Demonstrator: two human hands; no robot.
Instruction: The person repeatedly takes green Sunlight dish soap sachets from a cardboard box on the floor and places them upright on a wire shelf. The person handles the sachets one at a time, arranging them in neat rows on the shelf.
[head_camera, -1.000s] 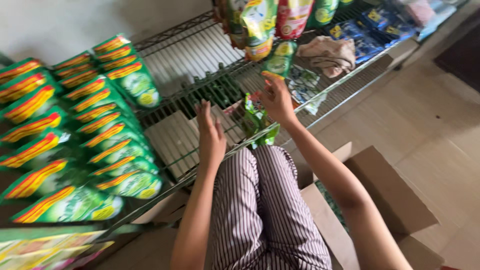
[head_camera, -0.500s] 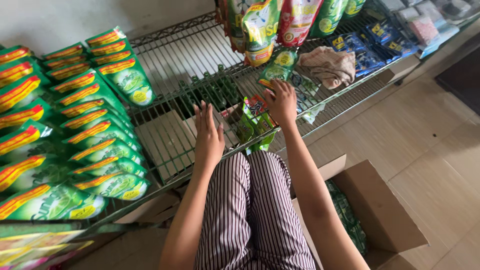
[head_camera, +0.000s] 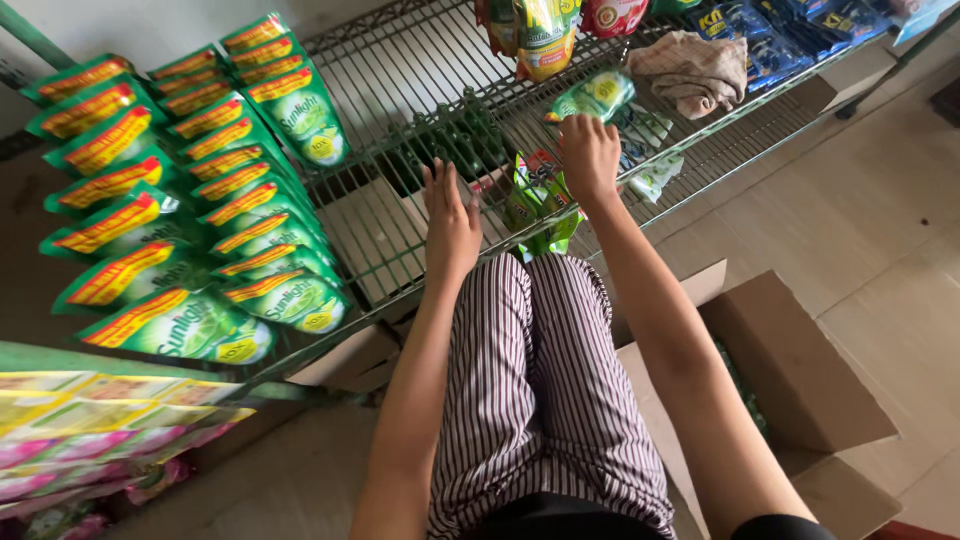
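My left hand lies flat, fingers apart, on the green wire shelf, holding nothing. Just to its right stand a few green refill pouches upright at the shelf's front edge. My right hand rests on top of these pouches and grips their upper edge. Another green pouch lies flat right behind that hand. My striped trousers fill the bottom middle.
Two rows of green and yellow pouches fill the shelf's left part. More pouches hang at the top, beside a beige cloth and blue packets. An open cardboard box stands on the tiled floor at right.
The view has shifted and drawn closer. Both hands stay on the shelf; my right hand has slipped a little further onto the upright pouches.
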